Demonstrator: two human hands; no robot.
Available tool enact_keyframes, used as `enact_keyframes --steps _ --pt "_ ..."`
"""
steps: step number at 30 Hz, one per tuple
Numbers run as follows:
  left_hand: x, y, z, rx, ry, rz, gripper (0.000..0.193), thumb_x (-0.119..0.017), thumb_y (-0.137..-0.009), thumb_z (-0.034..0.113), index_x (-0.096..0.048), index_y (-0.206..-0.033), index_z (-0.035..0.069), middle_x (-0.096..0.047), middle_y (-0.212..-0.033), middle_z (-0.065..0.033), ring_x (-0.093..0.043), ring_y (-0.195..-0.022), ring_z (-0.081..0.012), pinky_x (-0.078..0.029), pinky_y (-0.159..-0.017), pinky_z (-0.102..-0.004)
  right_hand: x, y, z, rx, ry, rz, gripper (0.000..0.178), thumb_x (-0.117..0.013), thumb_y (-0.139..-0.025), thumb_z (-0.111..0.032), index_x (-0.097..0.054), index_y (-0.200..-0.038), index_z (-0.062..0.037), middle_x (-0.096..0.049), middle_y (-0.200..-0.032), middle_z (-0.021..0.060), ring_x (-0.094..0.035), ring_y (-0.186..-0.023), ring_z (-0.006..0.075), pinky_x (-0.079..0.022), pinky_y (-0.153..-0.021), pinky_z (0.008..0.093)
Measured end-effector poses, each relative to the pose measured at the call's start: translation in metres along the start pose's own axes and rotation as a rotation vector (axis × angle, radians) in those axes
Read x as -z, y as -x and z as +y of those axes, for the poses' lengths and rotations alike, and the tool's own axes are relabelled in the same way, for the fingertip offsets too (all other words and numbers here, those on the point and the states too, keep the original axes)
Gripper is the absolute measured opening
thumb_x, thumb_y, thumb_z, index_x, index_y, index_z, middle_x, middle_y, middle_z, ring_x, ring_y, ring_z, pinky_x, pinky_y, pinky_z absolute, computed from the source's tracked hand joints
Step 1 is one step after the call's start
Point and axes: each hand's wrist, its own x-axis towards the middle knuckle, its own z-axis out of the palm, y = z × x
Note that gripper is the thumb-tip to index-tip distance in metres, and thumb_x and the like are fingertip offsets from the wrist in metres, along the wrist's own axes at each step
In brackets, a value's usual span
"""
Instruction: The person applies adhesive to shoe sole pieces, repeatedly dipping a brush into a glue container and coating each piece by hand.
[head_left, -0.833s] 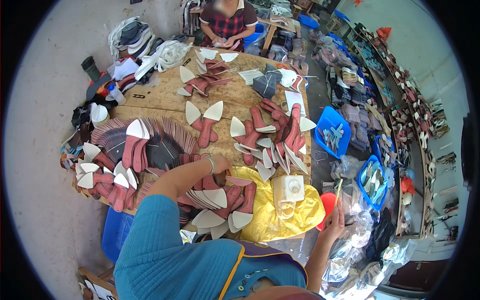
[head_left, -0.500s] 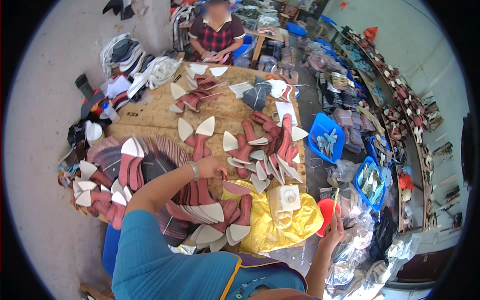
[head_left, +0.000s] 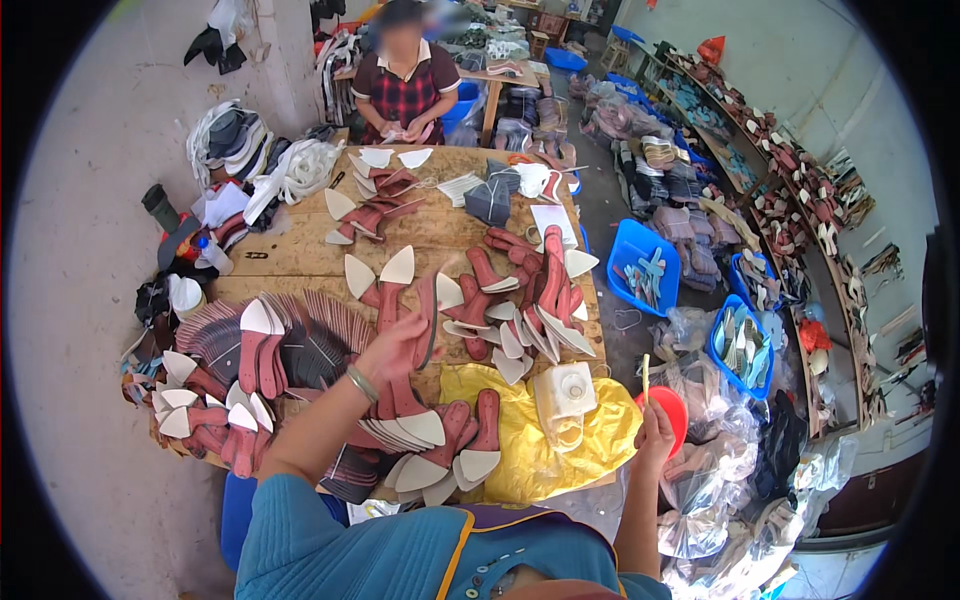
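Observation:
My left hand point(head_left: 395, 350) is closed on one long, dark-red insole point(head_left: 427, 318), held upright over the table. Below my left forearm lie fanned insoles point(head_left: 410, 425) with white pointed toe ends. My right hand point(head_left: 654, 438) grips a thin yellow stick point(head_left: 645, 376) pointing up; its other end is hidden. Just beside these fingers is a red bowl point(head_left: 672, 420) at the table's right edge; whether the hand also bears it I cannot tell. A yellow plastic sheet point(head_left: 500, 445) lies between my hands, with a white plastic jug point(head_left: 566, 395) on it.
Piles of red-and-white insoles point(head_left: 545, 290) cover the right part of the wooden table point(head_left: 300, 265). A wide fan of dark strips point(head_left: 310, 340) lies at left. Across the table sits a person point(head_left: 405, 85). Blue baskets point(head_left: 640, 265) and plastic-wrapped bundles point(head_left: 710, 480) stand at right.
My left hand has moved left and lifted the insole from flat above the yellow sheet to upright. My right hand with the stick has shifted slightly up and left. The view has tilted a little.

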Motion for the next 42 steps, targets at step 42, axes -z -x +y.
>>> enact_keyframes --steps 42 --pt "-0.164 0.15 -0.275 0.03 0.08 0.203 0.054 -0.04 -0.097 0.046 -0.048 -0.12 -0.001 -0.062 -0.103 -0.0147 -0.064 -0.089 -0.0266 -0.055 -0.079 -0.0393 0.133 -0.008 0.1 0.244 0.667 -0.629 0.026 -0.066 -0.082 -0.031 -0.07 -0.103 -0.0158 -0.068 -0.088 0.0154 -0.067 -0.079 0.0263 -0.052 -0.072 0.034"
